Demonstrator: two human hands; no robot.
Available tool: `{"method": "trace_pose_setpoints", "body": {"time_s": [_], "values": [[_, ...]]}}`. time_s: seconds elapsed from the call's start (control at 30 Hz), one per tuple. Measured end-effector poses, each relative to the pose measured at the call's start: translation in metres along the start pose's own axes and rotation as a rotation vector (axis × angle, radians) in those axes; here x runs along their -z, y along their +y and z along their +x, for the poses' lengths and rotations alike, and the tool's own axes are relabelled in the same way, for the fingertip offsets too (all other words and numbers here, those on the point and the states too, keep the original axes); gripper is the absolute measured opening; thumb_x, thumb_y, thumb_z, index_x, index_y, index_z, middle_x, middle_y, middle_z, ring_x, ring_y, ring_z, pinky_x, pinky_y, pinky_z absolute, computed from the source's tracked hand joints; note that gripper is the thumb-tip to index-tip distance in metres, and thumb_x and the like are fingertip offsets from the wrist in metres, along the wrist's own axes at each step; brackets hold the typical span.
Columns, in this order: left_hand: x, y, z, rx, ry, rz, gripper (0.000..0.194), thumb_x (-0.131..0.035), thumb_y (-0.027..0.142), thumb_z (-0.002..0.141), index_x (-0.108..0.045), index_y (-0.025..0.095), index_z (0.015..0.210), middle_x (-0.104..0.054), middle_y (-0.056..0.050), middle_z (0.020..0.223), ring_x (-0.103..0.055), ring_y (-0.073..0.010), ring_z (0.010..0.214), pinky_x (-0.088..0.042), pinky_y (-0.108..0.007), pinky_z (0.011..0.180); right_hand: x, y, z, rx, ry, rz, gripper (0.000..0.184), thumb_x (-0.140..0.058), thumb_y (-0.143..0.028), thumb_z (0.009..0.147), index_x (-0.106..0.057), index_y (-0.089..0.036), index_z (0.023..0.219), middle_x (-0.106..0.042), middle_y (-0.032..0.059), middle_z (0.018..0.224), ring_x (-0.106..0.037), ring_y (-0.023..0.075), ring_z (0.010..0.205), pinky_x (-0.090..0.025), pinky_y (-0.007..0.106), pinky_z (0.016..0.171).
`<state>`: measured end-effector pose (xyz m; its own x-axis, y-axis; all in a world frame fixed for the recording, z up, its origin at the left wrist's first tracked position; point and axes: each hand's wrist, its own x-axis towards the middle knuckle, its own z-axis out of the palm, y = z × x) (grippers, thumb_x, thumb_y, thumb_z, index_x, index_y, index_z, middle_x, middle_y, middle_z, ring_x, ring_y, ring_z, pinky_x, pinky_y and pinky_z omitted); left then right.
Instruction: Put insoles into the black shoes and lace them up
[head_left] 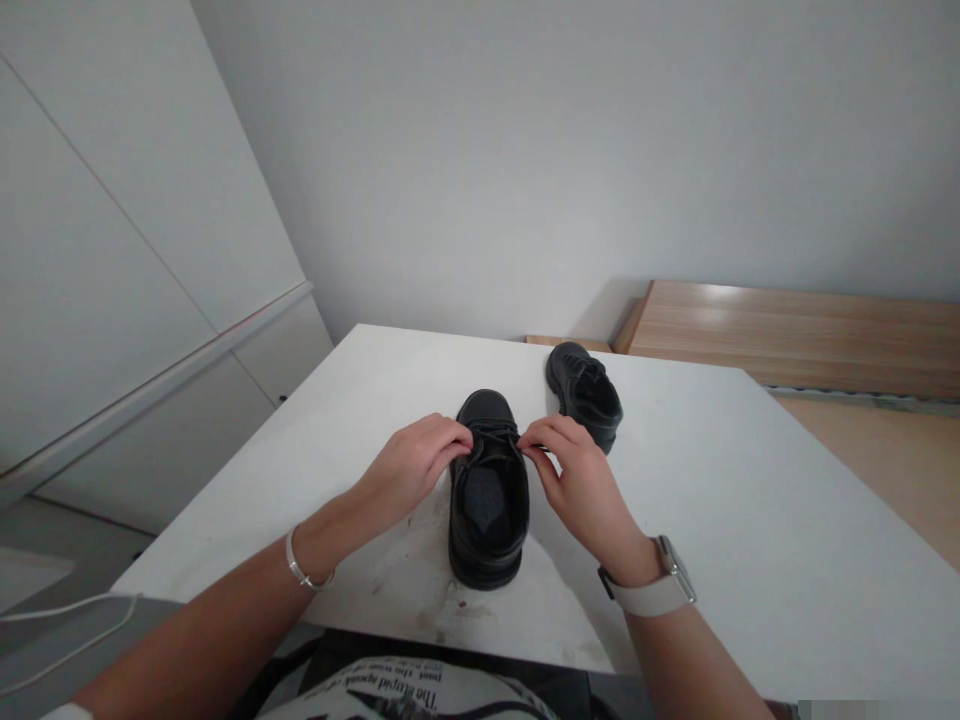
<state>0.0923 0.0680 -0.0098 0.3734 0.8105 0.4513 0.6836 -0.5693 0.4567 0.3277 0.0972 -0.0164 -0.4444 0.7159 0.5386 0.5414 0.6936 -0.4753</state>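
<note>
A black lace-up shoe (487,565) stands upright on the white table, its toe pointing away from me and its heel close to the front edge. My left hand (421,458) pinches at the left side of its lacing. On the opposite side my right hand (570,465) is pinched too, at the end of the black shoelace (495,437). The lace crosses over the tongue between both hands. Fingertips hide the exact grip on each side. A second black shoe (589,395) with its lace tied rests farther back to the right.
The white table (697,480) has dark smudges and crumbs near its front edge. A wood-grain board (795,335) stands behind it at the right. White cabinets (135,250) line the left, and a white cable (75,640) hangs at the lower left.
</note>
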Motion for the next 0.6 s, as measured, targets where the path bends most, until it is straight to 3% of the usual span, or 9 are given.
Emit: {"method": "trace_pose_setpoints", "body": {"time_s": [0.17,0.33,0.43,0.6], "values": [[-0.006,-0.002,-0.003,-0.048,0.165,0.072,0.016,-0.060,0.022,0.096,-0.074,0.021,0.089,-0.069,-0.006,0.093,-0.061,-0.0201,0.089,-0.052,-0.032,0.080,-0.002,-0.001,-0.002,-0.034,0.022,0.047,0.016,-0.054,-0.011,0.096,-0.069,-0.017,0.092,-0.065,0.0069,0.093,-0.062,0.0194,0.088,-0.051,0.035,0.080],[-0.008,0.003,-0.009,-0.041,0.098,0.080,0.021,-0.052,0.016,0.099,-0.073,0.017,0.101,-0.074,-0.005,0.095,-0.068,-0.0178,0.087,-0.055,-0.031,0.079,0.001,-0.011,-0.005,-0.077,-0.044,0.050,0.019,-0.052,-0.014,0.099,-0.069,-0.015,0.104,-0.069,0.0070,0.098,-0.067,0.0192,0.088,-0.053,0.034,0.081],[-0.007,0.015,-0.009,0.042,0.054,0.177,0.020,-0.058,0.018,0.097,-0.070,0.014,0.112,-0.074,-0.007,0.097,-0.069,-0.0207,0.087,-0.056,-0.034,0.079,0.006,-0.022,-0.003,-0.101,-0.115,-0.025,0.025,-0.056,-0.024,0.099,-0.066,-0.013,0.119,-0.069,0.0092,0.103,-0.067,0.0230,0.092,-0.054,0.038,0.083],[0.000,0.031,0.000,0.118,-0.121,0.233,0.028,-0.056,0.009,0.093,-0.069,0.017,0.118,-0.070,-0.006,0.098,-0.068,-0.0212,0.088,-0.055,-0.035,0.081,0.011,-0.036,0.004,-0.107,-0.288,-0.212,0.031,-0.047,-0.009,0.098,-0.067,-0.017,0.119,-0.064,0.0087,0.101,-0.065,0.0232,0.090,-0.052,0.037,0.079]]}}
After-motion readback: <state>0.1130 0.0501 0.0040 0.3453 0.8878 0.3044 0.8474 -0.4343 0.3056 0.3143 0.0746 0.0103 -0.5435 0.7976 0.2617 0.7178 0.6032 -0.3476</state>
